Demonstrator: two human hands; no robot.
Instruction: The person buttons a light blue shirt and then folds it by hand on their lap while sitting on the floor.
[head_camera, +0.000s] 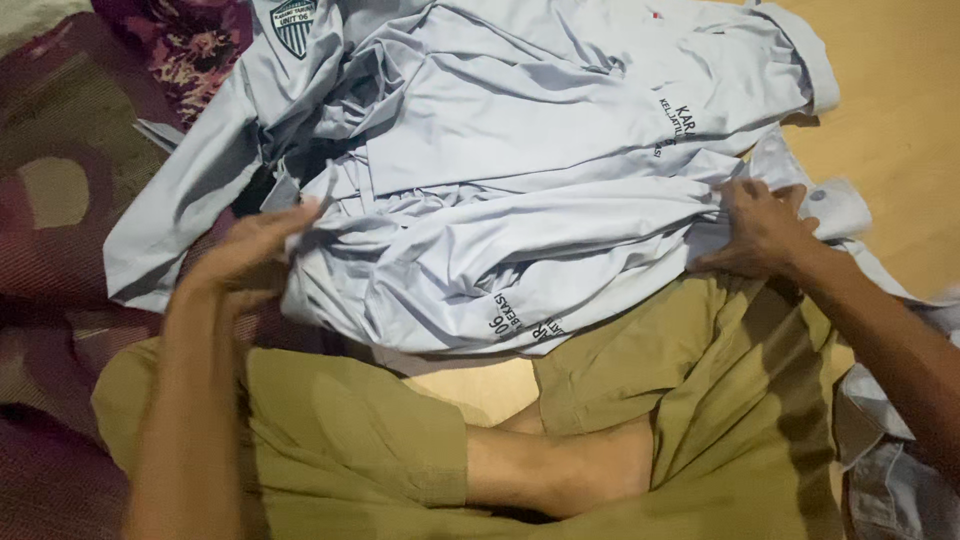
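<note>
A crumpled pale blue-grey shirt with dark printed lettering and a shield badge lies spread on the floor in front of me. My left hand pinches a fold of its fabric at the left edge. My right hand presses and grips the cloth at the shirt's right side, near a cuff. My crossed legs in olive-green shorts sit just below the shirt.
A dark maroon patterned rug or blanket lies along the left. Light wooden floor shows at the upper right. More pale cloth is bunched at the lower right beside my leg.
</note>
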